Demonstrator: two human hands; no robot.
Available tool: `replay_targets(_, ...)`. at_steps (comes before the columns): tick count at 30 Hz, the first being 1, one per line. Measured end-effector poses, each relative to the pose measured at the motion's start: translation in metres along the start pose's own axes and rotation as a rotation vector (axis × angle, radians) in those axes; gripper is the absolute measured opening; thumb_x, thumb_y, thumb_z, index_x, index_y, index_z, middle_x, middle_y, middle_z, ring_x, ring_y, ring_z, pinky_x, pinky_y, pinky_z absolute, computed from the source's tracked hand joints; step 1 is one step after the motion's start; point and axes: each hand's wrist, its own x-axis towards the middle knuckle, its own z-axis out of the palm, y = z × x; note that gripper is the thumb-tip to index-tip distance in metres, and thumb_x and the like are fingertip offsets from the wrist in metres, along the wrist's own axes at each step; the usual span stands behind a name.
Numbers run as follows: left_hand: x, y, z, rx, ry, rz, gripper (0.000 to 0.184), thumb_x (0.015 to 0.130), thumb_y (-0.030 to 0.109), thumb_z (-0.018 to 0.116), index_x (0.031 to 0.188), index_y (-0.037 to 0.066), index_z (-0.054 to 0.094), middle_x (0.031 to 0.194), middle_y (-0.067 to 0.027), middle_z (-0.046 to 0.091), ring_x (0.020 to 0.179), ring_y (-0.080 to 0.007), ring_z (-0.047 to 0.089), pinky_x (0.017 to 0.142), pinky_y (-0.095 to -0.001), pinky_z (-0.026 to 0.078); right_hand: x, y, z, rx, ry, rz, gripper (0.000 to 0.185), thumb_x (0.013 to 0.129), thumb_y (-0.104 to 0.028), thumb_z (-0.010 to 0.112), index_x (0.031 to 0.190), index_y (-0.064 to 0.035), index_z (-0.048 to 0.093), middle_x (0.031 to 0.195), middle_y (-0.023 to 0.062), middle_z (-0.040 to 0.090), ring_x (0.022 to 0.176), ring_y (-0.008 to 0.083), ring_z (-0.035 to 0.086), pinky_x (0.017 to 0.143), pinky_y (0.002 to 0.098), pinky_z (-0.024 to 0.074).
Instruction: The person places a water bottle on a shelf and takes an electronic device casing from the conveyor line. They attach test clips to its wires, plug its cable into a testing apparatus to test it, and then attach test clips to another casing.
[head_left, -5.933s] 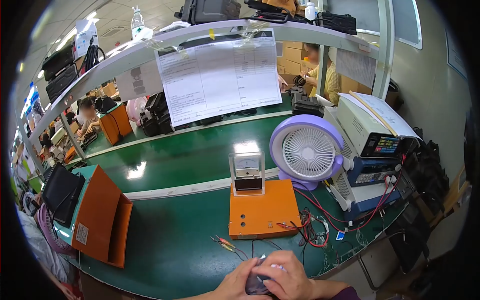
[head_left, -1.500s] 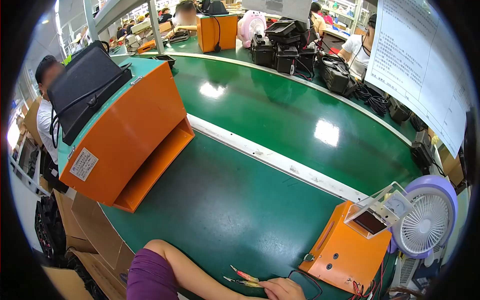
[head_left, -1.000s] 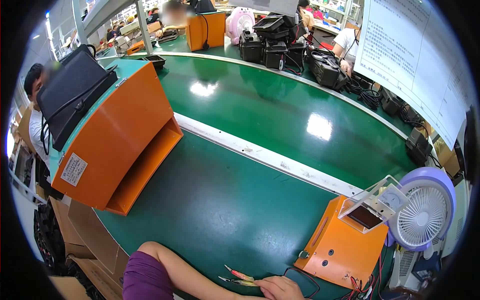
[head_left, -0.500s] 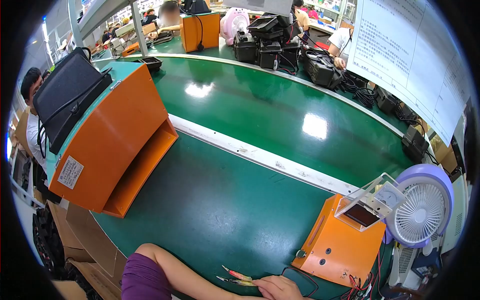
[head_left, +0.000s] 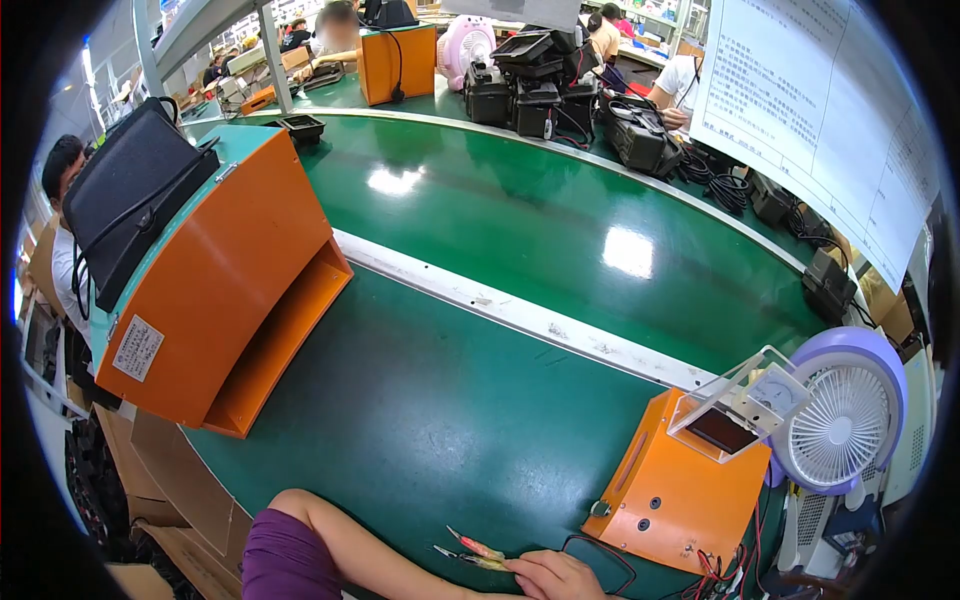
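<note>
On green tabletop (head_left: 430,400) | clips (head_left: 484,549): long axes slanting, tips up-left | grip (head_left: 556,575): beside, cannot tell if pinching

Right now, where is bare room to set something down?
Bare: the green tabletop between the large orange box, white strip and smaller orange unit; also the glossy surface beyond the strip. Crowded: at the left hand and clips, and by the red and black wires.

head camera | from the wearer's head | faces forward and downward | counter (head_left: 430,400) near, left hand (head_left: 555,576) at bottom edge
</note>
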Motion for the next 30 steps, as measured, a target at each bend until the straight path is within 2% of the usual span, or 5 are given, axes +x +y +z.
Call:
replay_targets(13, -0.001, 0.001, 0.010, 0.072, -0.003, 0.022, 0.031, 0.072, 0.005, 0.043, 0.098, -0.006, 0.056, 0.116, -0.0198, 0.052, 0.115, -0.0301, 0.044, 0.108, -0.0441, 0.022, 0.001, -0.001, -0.001, -0.012, -0.002, -0.015, 0.028, 0.076, -0.005, 0.060, 0.103, -0.0087, 0.058, 0.091, 0.0101, 0.054, 0.080, 0.0284, 0.057, 0.066, 0.0347, 0.0473)
replay_targets(18, 0.002, -0.002, 0.006, -0.018, 0.096, -0.017, 0.025, 0.072, 0.005, 0.042, 0.092, -0.003, 0.055, 0.106, -0.0185, 0.054, 0.109, -0.0310, 0.047, 0.107, -0.0434, 0.023, 0.000, 0.001, 0.001, -0.005, 0.011, -0.015, 0.027, 0.075, -0.005, 0.060, 0.102, -0.0084, 0.058, 0.090, 0.0101, 0.054, 0.079, 0.0286, 0.057, 0.066, 0.0350, 0.0472)
replay_targets(22, -0.002, 0.001, 0.016, -0.191, 0.052, -0.031, 0.021, 0.073, 0.005, 0.041, 0.087, -0.002, 0.054, 0.099, -0.0168, 0.055, 0.106, -0.0298, 0.048, 0.106, -0.0418, 0.025, 0.000, 0.001, 0.001, -0.007, 0.018, -0.021, 0.026, 0.075, -0.005, 0.060, 0.100, -0.0082, 0.059, 0.089, 0.0101, 0.054, 0.078, 0.0287, 0.057, 0.066, 0.0354, 0.0472)
replay_targets(24, 0.003, -0.002, 0.013, -0.197, 0.167, -0.075, 0.019, 0.074, 0.005, 0.040, 0.086, -0.002, 0.053, 0.096, -0.0160, 0.054, 0.104, -0.0288, 0.050, 0.104, -0.0412, 0.027, 0.000, 0.000, 0.001, -0.018, 0.022, -0.018, 0.025, 0.074, -0.005, 0.060, 0.098, -0.0083, 0.059, 0.089, 0.0102, 0.054, 0.078, 0.0286, 0.057, 0.065, 0.0356, 0.0472)
replay_targets(30, 0.003, -0.002, 0.009, -0.087, 0.121, -0.031, 0.024, 0.072, 0.005, 0.042, 0.089, -0.003, 0.056, 0.103, -0.0174, 0.055, 0.106, -0.0301, 0.049, 0.105, -0.0437, 0.026, -0.001, 0.002, 0.004, -0.027, 0.031, -0.021, 0.026, 0.072, -0.005, 0.061, 0.098, -0.0096, 0.059, 0.088, 0.0094, 0.054, 0.077, 0.0285, 0.057, 0.064, 0.0358, 0.0471)
